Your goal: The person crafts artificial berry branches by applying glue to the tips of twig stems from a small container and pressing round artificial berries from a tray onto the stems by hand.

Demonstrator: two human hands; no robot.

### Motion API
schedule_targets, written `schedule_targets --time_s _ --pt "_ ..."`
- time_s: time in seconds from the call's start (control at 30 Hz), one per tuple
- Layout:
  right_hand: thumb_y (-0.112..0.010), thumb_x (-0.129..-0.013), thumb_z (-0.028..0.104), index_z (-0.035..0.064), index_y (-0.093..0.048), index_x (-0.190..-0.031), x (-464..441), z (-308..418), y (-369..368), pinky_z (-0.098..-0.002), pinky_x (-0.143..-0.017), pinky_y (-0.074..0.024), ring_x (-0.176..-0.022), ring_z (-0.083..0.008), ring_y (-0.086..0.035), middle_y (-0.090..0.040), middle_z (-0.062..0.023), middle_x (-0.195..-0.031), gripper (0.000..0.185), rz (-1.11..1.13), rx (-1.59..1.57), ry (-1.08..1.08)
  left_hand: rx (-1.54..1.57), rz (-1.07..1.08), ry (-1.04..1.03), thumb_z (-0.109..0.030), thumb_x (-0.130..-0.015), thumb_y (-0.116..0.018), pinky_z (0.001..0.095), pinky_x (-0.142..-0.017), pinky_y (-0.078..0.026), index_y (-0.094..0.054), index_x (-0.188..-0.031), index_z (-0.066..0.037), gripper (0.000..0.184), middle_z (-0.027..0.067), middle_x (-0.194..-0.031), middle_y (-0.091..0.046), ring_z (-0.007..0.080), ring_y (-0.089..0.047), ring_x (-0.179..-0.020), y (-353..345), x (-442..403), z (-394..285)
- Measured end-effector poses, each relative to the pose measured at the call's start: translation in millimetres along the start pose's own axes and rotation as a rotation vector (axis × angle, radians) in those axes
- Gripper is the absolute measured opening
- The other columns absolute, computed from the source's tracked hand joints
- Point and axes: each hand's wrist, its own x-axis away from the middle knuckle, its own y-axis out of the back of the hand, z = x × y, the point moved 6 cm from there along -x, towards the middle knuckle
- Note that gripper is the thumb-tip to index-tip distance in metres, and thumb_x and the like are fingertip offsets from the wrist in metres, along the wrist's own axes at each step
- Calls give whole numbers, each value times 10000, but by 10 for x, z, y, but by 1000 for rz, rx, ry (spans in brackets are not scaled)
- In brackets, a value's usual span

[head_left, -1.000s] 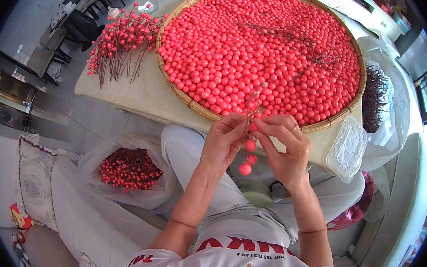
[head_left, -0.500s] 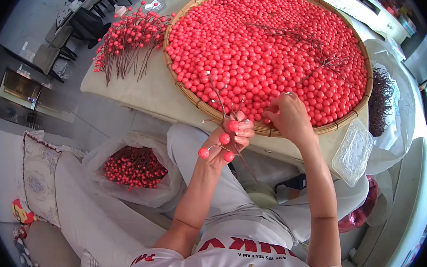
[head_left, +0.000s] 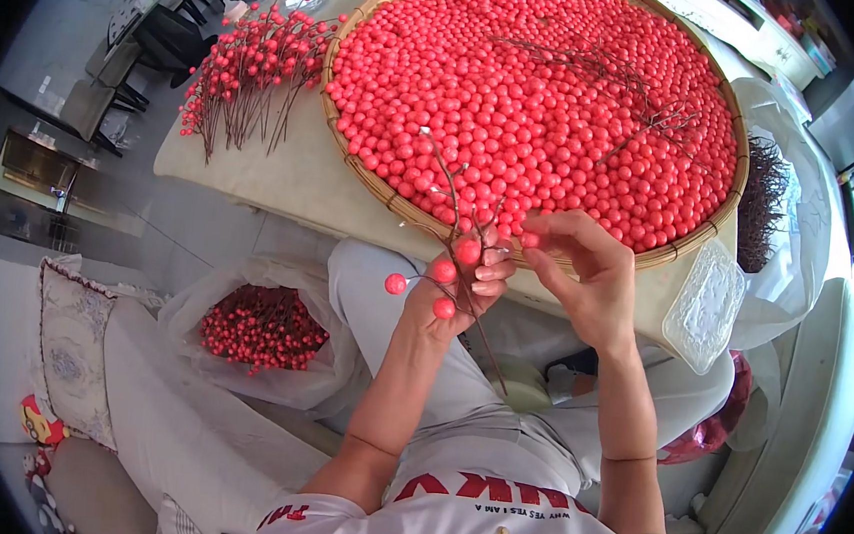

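My left hand (head_left: 461, 275) is closed round a brown artificial berry branch (head_left: 487, 344) in front of the basket's near rim. Several red berries sit on its lower twigs, one of them a berry (head_left: 396, 284) sticking out to the left. Pale bare tips show on the upper twigs. Close by on the right, my right hand (head_left: 587, 275) pinches a loose red berry (head_left: 529, 240) between thumb and fingertips, beside the branch. Behind both hands lies a round woven basket (head_left: 392, 202) full of loose red berries.
Bare brown branches (head_left: 649, 124) lie on the berries. Finished berry stems (head_left: 251, 77) rest on the table (head_left: 243, 177) at left. A plastic bag of berry stems (head_left: 267, 330) stands below. At right are a clear plastic tray (head_left: 705, 304) and a bag of dark twigs (head_left: 761, 203).
My right hand has lifted from the berries at the basket's near edge and come back with one berry between its fingers. The left hand still holds the branch, turned slightly.
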Motion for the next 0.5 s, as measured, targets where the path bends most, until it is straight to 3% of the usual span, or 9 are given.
schedule_targets --time_s 0.13,0.5 --pt "-651 -747 -75 -25 -631 -999 38 -33 4 -221 -758 -467 -840 -129 -567 -595 -79 -968 258 15 -167 16 -546 -61 -267 -2 -853 -525 232 -582 -417 -525 -1024 -33 174 97 -938 -524 147 -486 -734 -55 30 -39" --pt "-655 -750 -73 -23 -658 -974 126 54 31 -222 -761 -466 -830 -147 -566 -594 -92 -985 230 -6 16 72 -828 -193 -341 -48 -859 -553 234 -567 -413 -550 -958 -25 102 63 -818 -557 122 -500 -654 -142 44 -22"
